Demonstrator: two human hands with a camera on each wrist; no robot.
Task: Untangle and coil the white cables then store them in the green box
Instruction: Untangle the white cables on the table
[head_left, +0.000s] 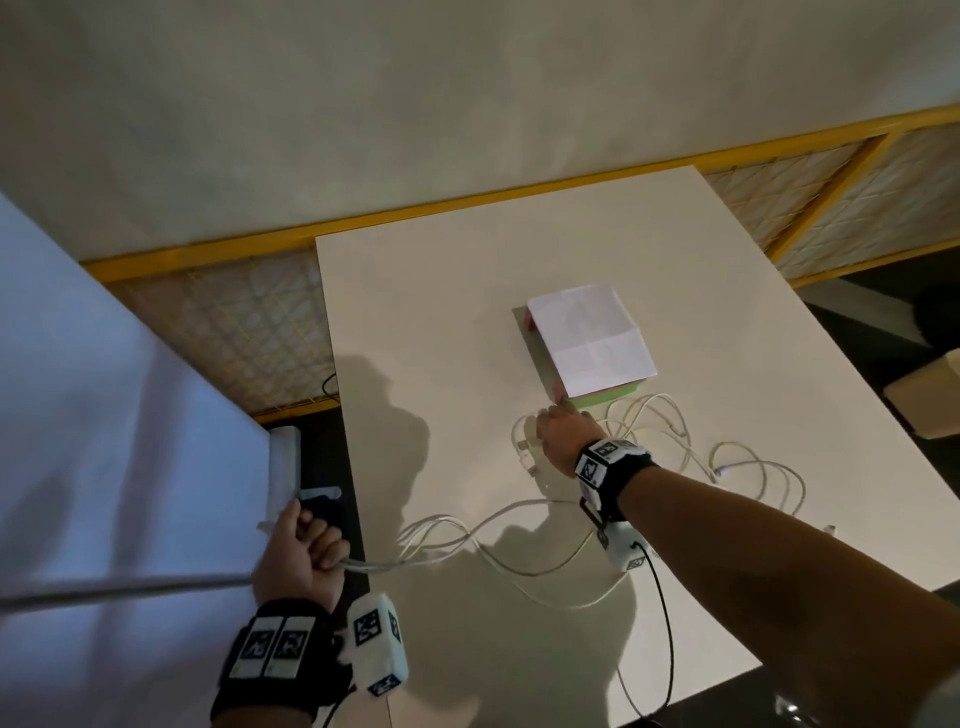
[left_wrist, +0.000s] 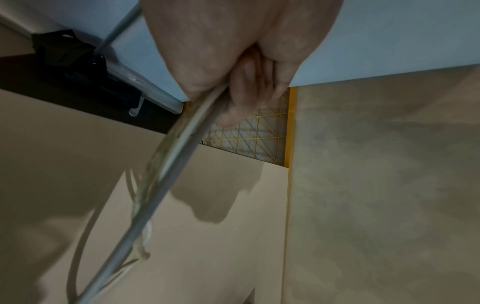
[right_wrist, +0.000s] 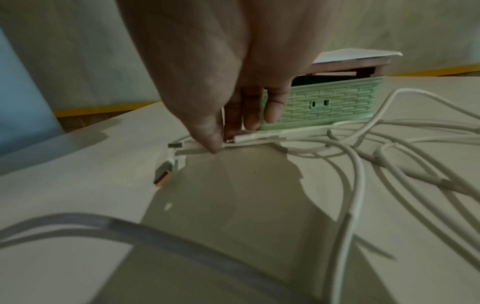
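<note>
Several white cables (head_left: 395, 564) lie tangled across the pale table (head_left: 441, 312). My left hand (head_left: 301, 551) is off the table's left edge, fist curled round a bundle of the cables (left_wrist: 182, 148), which stretch back onto the table. My right hand (head_left: 561, 434) reaches down just in front of the green box (head_left: 608, 399). In the right wrist view, my right hand (right_wrist: 222, 142) pinches a cable end at the table surface between thumb and fingers. The green box (right_wrist: 337, 107) has a woven-pattern wall and a white sheet of paper (head_left: 587, 338) over its top.
A loose USB plug (right_wrist: 162, 174) lies left of my right thumb. More cable loops (right_wrist: 358, 164) spread right of the hand. A pale blue panel (head_left: 104, 415) stands left of the table. Behind runs a yellow-framed mesh fence (head_left: 234, 338). A cardboard box (head_left: 924, 395) sits far right.
</note>
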